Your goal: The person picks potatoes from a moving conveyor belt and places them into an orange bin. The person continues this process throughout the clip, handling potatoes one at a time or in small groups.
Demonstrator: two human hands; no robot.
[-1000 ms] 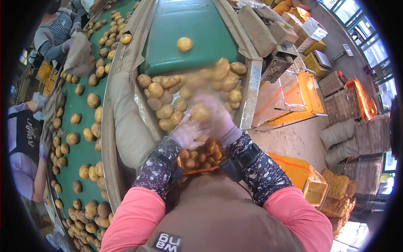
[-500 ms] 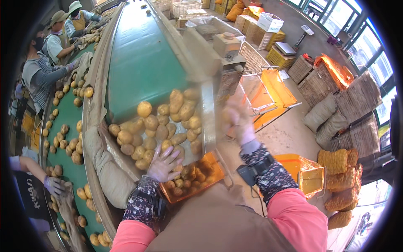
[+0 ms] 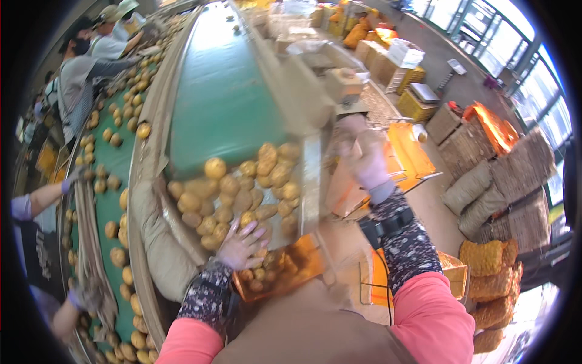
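Observation:
My left hand is open, fingers spread, at the near edge of a chute holding several potatoes, just beside an orange crate with potatoes inside. My right hand is raised out over the chute's right side, near an orange bag on a metal stand; motion blur hides what its fingers do. A small potato-like object appears in the air to the right of that hand, against the orange bag.
Green belts run ahead and along the left, the left one carrying potatoes. Co-workers stand along it; another's gloved hand holds cloth. Stacked crates, sacks and filled net bags line the right.
My hands were together over the chute a second ago, the right on a potato. The right has since swung out and up to the right; the left stayed near the crate, spreading open.

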